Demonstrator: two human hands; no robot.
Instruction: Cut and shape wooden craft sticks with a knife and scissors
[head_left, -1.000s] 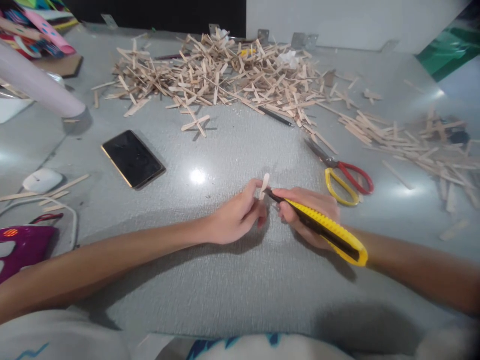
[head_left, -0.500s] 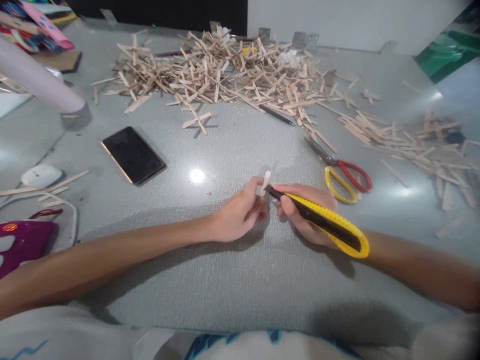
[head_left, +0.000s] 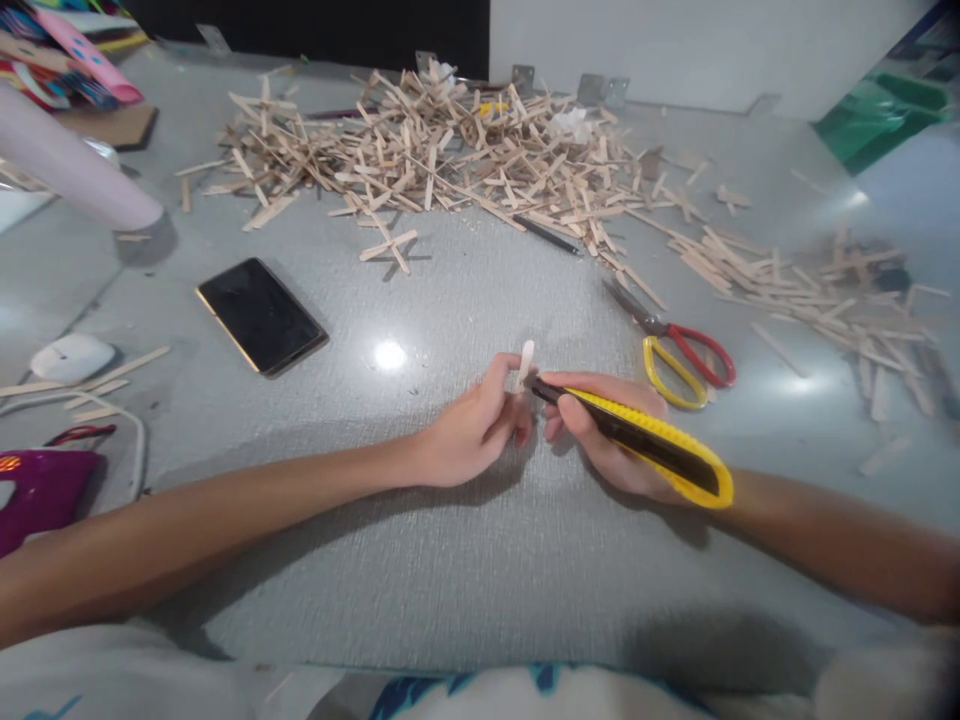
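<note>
Between the fingers of my left hand [head_left: 480, 425] is a small pale wooden stick piece [head_left: 526, 362], its rounded end pointing up and away. My right hand [head_left: 615, 440] grips a yellow and black utility knife [head_left: 645, 440]. The knife's black front end is right beside the stick, by my left fingertips; whether the blade touches the wood I cannot tell. Both hands are just above the grey table [head_left: 450, 580]. To the right of my right hand lie scissors [head_left: 667, 350] with one red and one yellow handle loop.
A large heap of wooden sticks [head_left: 435, 150] spreads along the back, with more sticks [head_left: 832, 290] at right. A black phone [head_left: 261, 315] lies at left, near a white mouse [head_left: 73, 357] and a purple device [head_left: 49, 495]. A dark pen [head_left: 546, 234] lies before the heap.
The knife tip has shifted slightly relative to the stick, and the stick stands a little straighter. The whole view has moved slightly; both hands keep their holds.
</note>
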